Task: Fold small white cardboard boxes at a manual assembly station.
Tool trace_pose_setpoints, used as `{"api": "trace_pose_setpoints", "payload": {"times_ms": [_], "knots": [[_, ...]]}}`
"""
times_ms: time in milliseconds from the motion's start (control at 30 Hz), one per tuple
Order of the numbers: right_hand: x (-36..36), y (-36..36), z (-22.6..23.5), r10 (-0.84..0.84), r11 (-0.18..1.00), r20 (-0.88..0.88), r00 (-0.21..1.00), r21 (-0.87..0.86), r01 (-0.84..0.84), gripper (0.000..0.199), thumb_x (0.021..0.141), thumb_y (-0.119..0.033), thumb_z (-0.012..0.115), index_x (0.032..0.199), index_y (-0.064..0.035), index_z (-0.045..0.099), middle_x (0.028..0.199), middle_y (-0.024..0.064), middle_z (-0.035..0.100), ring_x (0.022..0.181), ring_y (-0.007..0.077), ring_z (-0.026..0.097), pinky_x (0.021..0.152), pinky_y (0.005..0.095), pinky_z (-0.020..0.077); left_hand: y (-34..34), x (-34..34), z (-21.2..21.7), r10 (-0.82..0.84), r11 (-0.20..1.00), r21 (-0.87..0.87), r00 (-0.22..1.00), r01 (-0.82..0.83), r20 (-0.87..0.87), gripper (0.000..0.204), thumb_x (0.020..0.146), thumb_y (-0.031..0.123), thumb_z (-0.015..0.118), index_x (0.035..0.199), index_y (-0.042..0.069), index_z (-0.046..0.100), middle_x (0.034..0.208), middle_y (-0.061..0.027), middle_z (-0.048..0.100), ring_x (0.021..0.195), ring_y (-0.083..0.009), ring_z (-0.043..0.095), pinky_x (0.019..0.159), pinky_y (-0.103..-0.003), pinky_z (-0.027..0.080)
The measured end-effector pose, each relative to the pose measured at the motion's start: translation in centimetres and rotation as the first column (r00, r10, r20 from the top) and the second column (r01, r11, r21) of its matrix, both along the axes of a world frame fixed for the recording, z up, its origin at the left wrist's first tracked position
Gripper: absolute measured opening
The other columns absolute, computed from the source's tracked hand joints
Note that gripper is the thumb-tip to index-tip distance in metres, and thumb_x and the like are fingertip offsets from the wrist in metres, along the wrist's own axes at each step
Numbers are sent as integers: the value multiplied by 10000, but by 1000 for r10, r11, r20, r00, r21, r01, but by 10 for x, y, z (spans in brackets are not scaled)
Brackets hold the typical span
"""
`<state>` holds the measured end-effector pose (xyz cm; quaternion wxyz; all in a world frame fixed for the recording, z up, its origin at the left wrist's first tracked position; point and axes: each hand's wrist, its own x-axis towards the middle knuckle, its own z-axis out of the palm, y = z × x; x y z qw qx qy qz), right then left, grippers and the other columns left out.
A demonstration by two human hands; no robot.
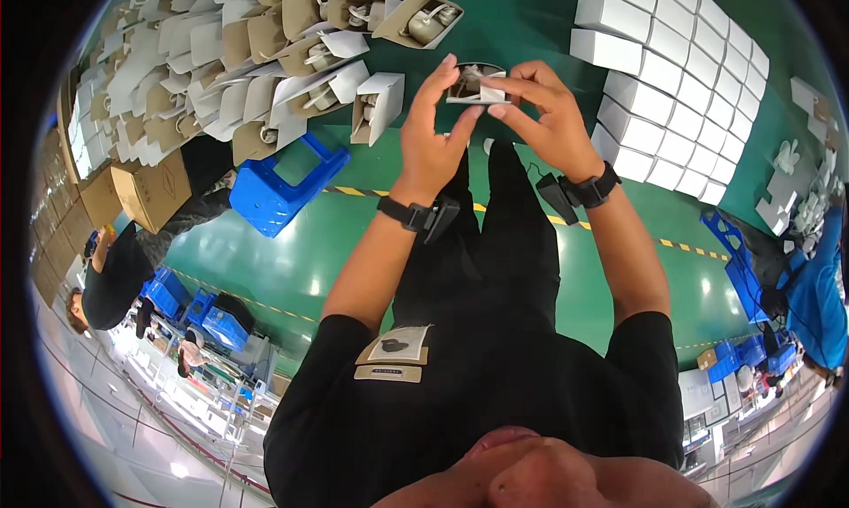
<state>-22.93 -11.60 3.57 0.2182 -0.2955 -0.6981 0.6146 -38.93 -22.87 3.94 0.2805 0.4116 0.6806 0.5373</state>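
Observation:
Between my two hands, at the near edge of the green table (pixel 522 22), is a small white box (pixel 469 100) with its top open. My left hand (pixel 426 145) grips the box's left side, thumb at the near edge and index finger reaching up along it. On the right, my right hand (pixel 553 119) has its fingers on a white flap and its thumb at the near edge. Something inside the box shows only in part; I cannot make out its kind. Just left stands an open white box (pixel 378 110), and beyond it another open box (pixel 429 22) holds a pale device with a cord.
Many open boxes (pixel 256 57) with pale corded devices crowd the table's left. Closed white boxes (pixel 676 75) stand in rows at right. A blue stool (pixel 274 190) is on the floor at left. Other people (pixel 115 274) are at both sides.

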Motion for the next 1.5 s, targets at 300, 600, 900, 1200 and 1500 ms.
{"api": "trace_pose_setpoints", "payload": {"times_ms": [300,600,900,1200,1500], "knots": [[-21,-5,-2,-268,909,62,961,-313,274,286,916,-57,760,1200,-53,731,1056,28,575,745,96,542,631,228,455,-5,-10,-18,-216,975,-79,964,206,-155,452,1000,129,642,1435,44,552,1504,-152,536,1325,-312,548,1101,-413,438],[-11,10,8,-74,997,107,992,11,73,301,897,-46,769,1193,-44,713,1091,71,579,842,150,608,724,260,539,-8,-4,-11,-146,984,-93,986,154,82,493,1022,115,618,1493,71,482,1524,-141,510,1408,-285,495,1081,-400,476],[-7,7,5,24,972,50,998,233,-35,270,900,-45,760,1169,-41,725,1165,108,637,937,201,665,777,293,566,-9,3,-9,-85,993,-52,960,103,265,453,1055,155,576,1479,36,468,1514,-158,496,1408,-265,486,1053,-342,490],[-19,-3,12,-196,975,157,968,138,175,158,921,-61,742,1073,-59,789,1062,88,703,904,193,691,753,298,574,6,9,-5,33,997,-79,973,-16,230,279,1069,176,555,1308,37,594,1348,-156,622,1335,-292,568,898,-309,571],[-14,4,12,-81,904,176,981,428,-2,161,905,-58,756,1062,-66,790,1050,83,698,869,190,695,724,296,573,6,7,-4,52,996,-78,985,-40,166,173,1070,157,550,1154,23,621,1244,-158,674,1280,-290,609,974,-370,515]]}}
